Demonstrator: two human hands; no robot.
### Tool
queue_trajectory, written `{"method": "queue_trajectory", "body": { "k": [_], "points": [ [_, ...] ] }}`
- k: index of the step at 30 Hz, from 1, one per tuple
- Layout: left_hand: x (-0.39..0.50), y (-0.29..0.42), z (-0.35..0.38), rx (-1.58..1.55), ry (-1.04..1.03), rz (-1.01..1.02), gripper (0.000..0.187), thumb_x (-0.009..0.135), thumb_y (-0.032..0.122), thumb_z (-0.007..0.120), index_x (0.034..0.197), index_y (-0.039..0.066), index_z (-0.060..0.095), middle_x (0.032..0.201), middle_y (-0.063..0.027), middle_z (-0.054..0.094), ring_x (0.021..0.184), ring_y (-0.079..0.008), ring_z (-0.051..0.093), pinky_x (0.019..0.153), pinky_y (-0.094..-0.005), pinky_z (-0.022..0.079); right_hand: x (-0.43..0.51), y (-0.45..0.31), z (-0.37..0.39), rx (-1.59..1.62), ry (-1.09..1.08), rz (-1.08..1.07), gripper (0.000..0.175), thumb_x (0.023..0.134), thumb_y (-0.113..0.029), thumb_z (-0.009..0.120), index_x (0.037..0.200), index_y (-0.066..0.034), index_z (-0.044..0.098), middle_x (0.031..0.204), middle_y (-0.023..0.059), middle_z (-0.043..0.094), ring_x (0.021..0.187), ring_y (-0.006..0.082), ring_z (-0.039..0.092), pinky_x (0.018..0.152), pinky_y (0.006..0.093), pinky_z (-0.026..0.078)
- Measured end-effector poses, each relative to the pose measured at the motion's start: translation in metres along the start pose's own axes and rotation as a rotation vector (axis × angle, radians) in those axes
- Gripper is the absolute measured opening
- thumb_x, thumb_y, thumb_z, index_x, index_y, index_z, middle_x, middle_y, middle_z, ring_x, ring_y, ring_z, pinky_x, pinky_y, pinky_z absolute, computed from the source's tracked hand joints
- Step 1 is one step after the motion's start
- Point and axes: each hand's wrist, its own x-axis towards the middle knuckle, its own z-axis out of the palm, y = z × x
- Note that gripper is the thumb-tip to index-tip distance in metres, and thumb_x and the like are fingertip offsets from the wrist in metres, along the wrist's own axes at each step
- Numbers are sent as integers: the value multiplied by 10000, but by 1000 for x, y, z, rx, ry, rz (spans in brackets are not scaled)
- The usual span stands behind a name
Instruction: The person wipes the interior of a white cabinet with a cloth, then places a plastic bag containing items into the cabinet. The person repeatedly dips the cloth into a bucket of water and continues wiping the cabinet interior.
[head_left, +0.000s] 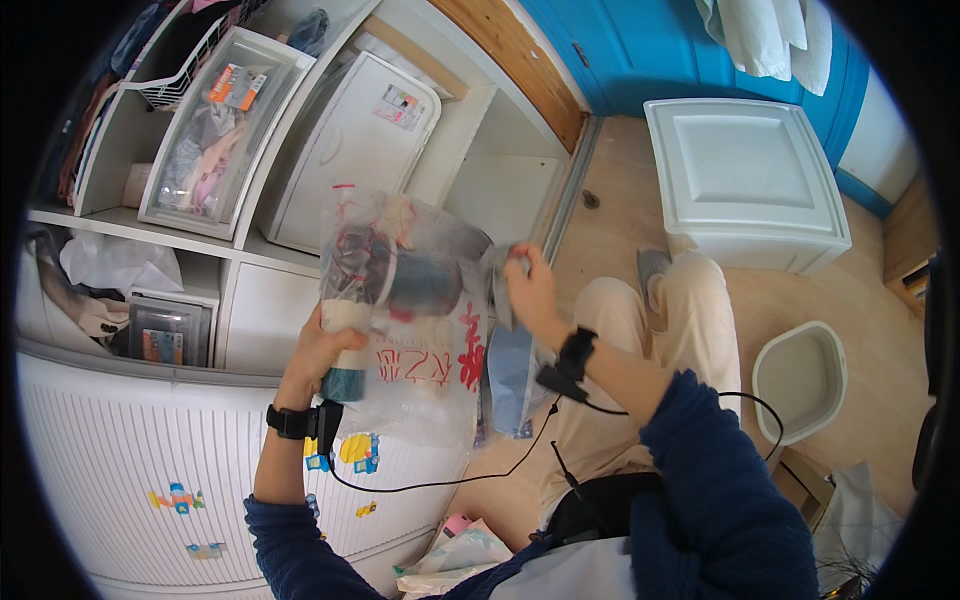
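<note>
My left hand (322, 349) grips a cream and teal cylindrical thing (345, 375), its kind not clear, at the left side of a translucent plastic bag (420, 330). The bag bears red writing and has dark, teal and cream items showing in or behind it. At the bag's upper right edge my right hand (529, 289) has its fingers curled on a blurred grey piece (500, 285), perhaps plastic film. A folded light blue item (511, 375) lies below that hand, beside the bag. Black straps with small devices are on both wrists.
A white shelf unit with a clear-fronted drawer (202, 150) and a white storage box (360, 135) stands at the upper left. Below it is a white ribbed cabinet (225, 442) with stickers. A white lidded box (750, 165) and a basin (799, 382) stand on the floor at right.
</note>
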Motion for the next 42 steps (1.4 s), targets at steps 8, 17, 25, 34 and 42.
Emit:
{"method": "queue_trajectory", "body": {
  "k": [8, 17, 25, 34, 42],
  "points": [
    [-3, 4, 0, -11, -69, 50, 635, 671, 5, 678, 1275, 15, 483, 1056, -91, 637, 929, -198, 616, 823, -316, 503, -18, 28, 37, -63, -183, 62, 283, 847, -134, 566, 1115, -48, 526, 1014, 215, 613, 887, 341, 611, 770, 406, 475],
    [3, -5, 3, -30, -76, 124, 816, 625, -19, 708, 1379, 29, 398, 1139, -80, 606, 1017, -174, 589, 878, -294, 478, -85, -60, -11, -213, -561, 162, 244, 823, -158, 597, 1033, -35, 589, 843, 119, 596, 658, 199, 533, 591, 321, 424],
    [-7, -5, 4, -17, -125, 143, 843, 606, -34, 694, 1391, 33, 394, 1129, -65, 624, 1009, -168, 608, 889, -287, 475, 47, -94, 80, -69, -61, -268, 280, 865, -145, 607, 1105, -16, 542, 1013, 192, 582, 924, 345, 563, 800, 390, 450],
    [5, -20, 10, -40, -109, 153, 985, 559, 52, 755, 1447, 26, 329, 1184, -89, 586, 1044, -183, 571, 922, -291, 451, -101, -58, 23, -156, -1009, -141, 225, 774, -78, 584, 996, -45, 572, 966, 132, 585, 864, 254, 584, 701, 349, 461],
    [9, -32, 11, 54, -109, 184, 1086, 524, 142, 784, 1462, -37, 267, 1186, -125, 592, 1071, -208, 566, 948, -271, 426, 36, -121, 75, 69, 26, -475, 212, 886, -122, 562, 1070, -16, 574, 994, 147, 589, 797, 274, 578, 747, 371, 459]
  ]
}}
